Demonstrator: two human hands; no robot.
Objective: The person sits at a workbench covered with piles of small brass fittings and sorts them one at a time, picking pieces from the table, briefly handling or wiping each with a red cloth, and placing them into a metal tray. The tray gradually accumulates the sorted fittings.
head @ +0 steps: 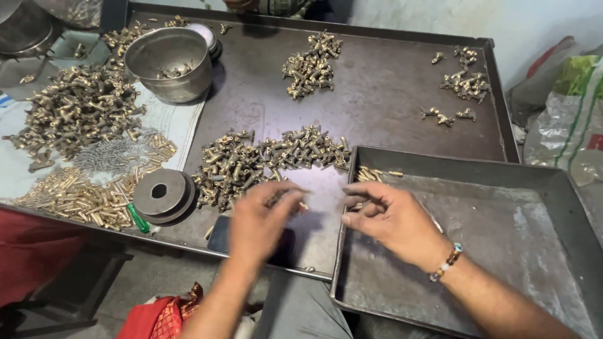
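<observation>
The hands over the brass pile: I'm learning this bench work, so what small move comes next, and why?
Probably bring the left hand and right hand together: both are pinched, apart, above the brass fittings, with a few finished-looking pieces lying in the grey tray.

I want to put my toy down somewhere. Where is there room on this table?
The grey tray on the right is mostly bare past the right hand. The dark tabletop is also free between the middle brass pile and the small pile far right. The left side is crowded: a big brass heap, bowl, pins and discs.
</observation>
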